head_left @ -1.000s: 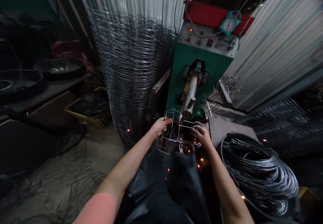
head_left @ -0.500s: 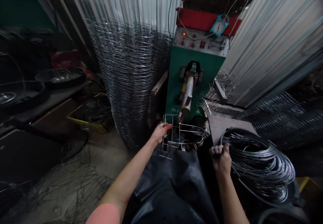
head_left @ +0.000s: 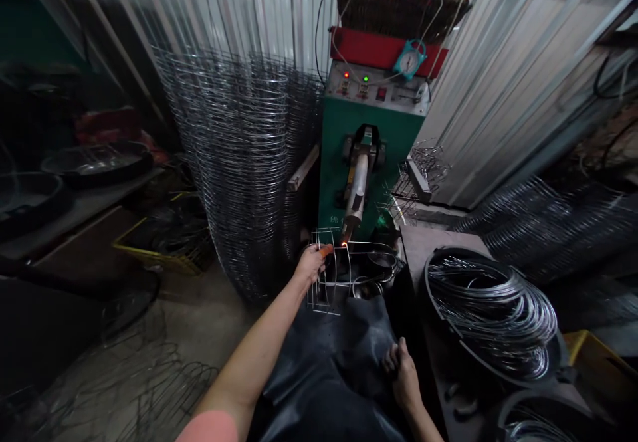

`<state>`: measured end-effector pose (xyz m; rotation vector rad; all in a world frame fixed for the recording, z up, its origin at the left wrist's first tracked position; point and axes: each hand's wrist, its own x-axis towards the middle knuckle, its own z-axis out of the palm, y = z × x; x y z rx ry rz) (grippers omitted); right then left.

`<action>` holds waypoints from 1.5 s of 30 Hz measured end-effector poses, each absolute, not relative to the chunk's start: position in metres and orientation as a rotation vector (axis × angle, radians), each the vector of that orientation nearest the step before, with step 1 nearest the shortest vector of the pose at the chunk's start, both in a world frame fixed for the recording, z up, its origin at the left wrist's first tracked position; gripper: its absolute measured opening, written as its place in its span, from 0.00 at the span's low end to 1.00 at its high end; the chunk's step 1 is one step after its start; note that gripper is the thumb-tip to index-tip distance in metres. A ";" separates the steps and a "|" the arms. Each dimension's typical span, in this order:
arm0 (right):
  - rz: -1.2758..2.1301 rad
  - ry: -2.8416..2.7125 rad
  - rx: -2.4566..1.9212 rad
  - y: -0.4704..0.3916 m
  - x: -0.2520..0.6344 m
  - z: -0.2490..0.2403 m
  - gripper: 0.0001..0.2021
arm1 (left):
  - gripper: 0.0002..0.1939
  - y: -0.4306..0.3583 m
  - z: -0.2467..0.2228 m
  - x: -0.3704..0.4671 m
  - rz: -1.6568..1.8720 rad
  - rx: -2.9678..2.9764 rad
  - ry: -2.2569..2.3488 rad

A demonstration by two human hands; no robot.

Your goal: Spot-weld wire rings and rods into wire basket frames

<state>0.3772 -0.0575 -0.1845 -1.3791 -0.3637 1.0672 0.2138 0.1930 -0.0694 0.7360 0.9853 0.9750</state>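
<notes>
My left hand (head_left: 310,264) is closed on a wire frame (head_left: 335,276) of thin bent metal rods; something orange covers a fingertip. The frame sits under the tip of a spot welder (head_left: 356,193), where a small orange glow shows at the contact. A longer wire loop (head_left: 373,245) reaches right from that point. Below it, round metal parts (head_left: 367,288) are partly hidden. My right hand (head_left: 403,370) rests low beside the black apron (head_left: 339,362), fingers curled, with nothing visible in them.
A tall stack of wire rings (head_left: 239,163) stands left of the green welder cabinet. To my right, a black tub (head_left: 433,302) of wire hoops (head_left: 518,316) sits on a board. A yellow crate (head_left: 159,256) and loose wire frames (head_left: 164,382) lie on the left floor.
My right hand has moved from the tub's edge down and left to the apron. A glow has appeared at the welder tip, and a green light is now lit on its panel.
</notes>
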 end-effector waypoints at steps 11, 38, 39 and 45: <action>1.146 -0.434 -1.566 -0.047 0.386 -0.174 0.21 | 0.21 0.192 -0.076 0.205 0.953 0.807 0.899; 0.456 -2.108 -1.331 -0.081 0.368 -0.113 0.13 | 0.32 0.087 -0.112 0.103 0.410 0.136 0.438; 0.447 -2.051 -1.316 -0.083 0.362 -0.112 0.14 | 0.34 0.089 -0.114 0.106 0.435 0.130 0.434; 0.301 -1.538 -1.411 -0.061 0.340 -0.117 0.13 | 0.40 0.097 -0.107 0.122 0.574 0.146 0.598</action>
